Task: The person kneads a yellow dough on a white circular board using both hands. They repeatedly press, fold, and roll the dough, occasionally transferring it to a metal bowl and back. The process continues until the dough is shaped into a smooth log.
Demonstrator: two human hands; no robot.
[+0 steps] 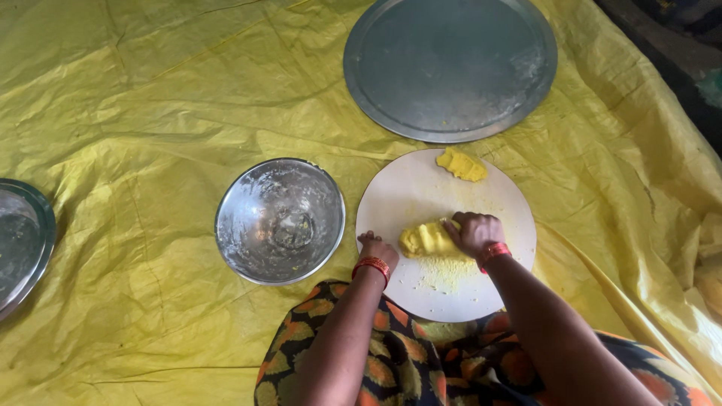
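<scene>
So my right hand (475, 233) is fisted, knuckles pressing the yellow dough lump (427, 240) — smaller dough piece (462, 165) at 12 o'clock. Left hand (377, 249) rests curled, empty, on the round white board (406, 192) edge at 9 o'clock.

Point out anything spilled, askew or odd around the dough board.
Yellow crumbs lie scattered on the white round board below the dough lump under the right hand. A smaller dough piece sits apart at the far edge. Nothing looks damaged.

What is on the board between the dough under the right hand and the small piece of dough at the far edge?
Nothing: in the head view the white board is bare between the dough and the small piece.
</scene>
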